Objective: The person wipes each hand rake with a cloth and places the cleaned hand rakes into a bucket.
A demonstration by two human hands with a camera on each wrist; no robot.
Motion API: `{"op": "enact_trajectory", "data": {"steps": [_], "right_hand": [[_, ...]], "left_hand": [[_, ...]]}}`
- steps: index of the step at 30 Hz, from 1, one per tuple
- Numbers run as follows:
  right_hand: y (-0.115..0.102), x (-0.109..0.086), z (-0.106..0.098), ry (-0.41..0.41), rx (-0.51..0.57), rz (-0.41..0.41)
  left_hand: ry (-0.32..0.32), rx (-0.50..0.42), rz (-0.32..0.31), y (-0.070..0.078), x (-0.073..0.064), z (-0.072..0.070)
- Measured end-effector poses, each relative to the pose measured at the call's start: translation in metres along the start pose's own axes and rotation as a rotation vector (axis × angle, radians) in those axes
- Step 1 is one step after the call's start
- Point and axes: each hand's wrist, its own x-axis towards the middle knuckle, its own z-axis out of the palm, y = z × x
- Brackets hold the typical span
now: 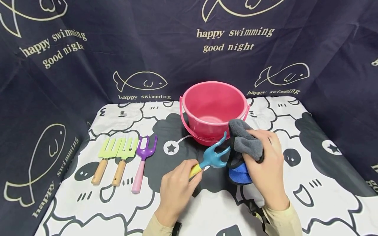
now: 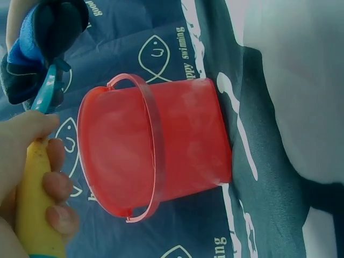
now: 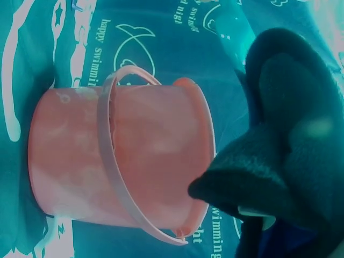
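Observation:
In the head view my left hand (image 1: 178, 187) grips the yellow handle of a small garden fork (image 1: 213, 158) with blue tines. Its tines point right, up against the cloth. My right hand (image 1: 267, 164) holds a folded cloth (image 1: 246, 139), grey on one side and blue on the other, around the tine ends. In the left wrist view the fingers wrap the yellow handle (image 2: 40, 199), and the cloth (image 2: 32, 51) overlaps the tips. The right wrist view has the cloth (image 3: 290, 134) large and dark in front, hiding most of the hand.
A pink bucket (image 1: 203, 131) with its handle hanging down in front stands behind my hands. To the left lie two green slotted turners (image 1: 110, 149) with wooden handles and a purple fork (image 1: 144, 152) with a pink handle. Dark fabric walls (image 1: 177, 39) enclose the patterned tabletop.

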Motion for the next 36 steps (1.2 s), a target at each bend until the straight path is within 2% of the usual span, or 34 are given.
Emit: {"op": "enact_trajectory", "data": {"steps": [6,10,13,17,20,23,27,36], "right_hand": [[0.001,0.000,-0.001,0.074,0.013,0.002],[-0.001,-0.001,-0.002,0.119,0.052,-0.027],[-0.005,-0.003,-0.003,0.148,0.079,-0.076],[-0.012,-0.005,-0.002,0.189,0.130,-0.161],[-0.017,-0.007,0.001,0.200,0.178,-0.223],[-0.022,-0.010,0.005,0.176,0.213,-0.284],[-0.027,-0.015,0.010,0.122,0.222,-0.376],[-0.031,-0.025,0.024,0.033,0.167,-0.598]], "left_hand": [[-0.076,-0.032,-0.063,0.002,0.001,-0.003],[-0.112,-0.072,-0.132,0.004,0.001,-0.004],[-0.111,-0.108,-0.200,0.007,0.002,-0.005],[-0.104,-0.107,-0.286,0.010,0.005,-0.009],[-0.137,-0.128,-0.344,0.012,0.007,-0.012],[-0.191,-0.198,-0.402,0.015,0.008,-0.015],[-0.238,-0.238,-0.421,0.018,0.008,-0.017],[-0.274,-0.221,-0.354,0.022,0.008,-0.017]]}}
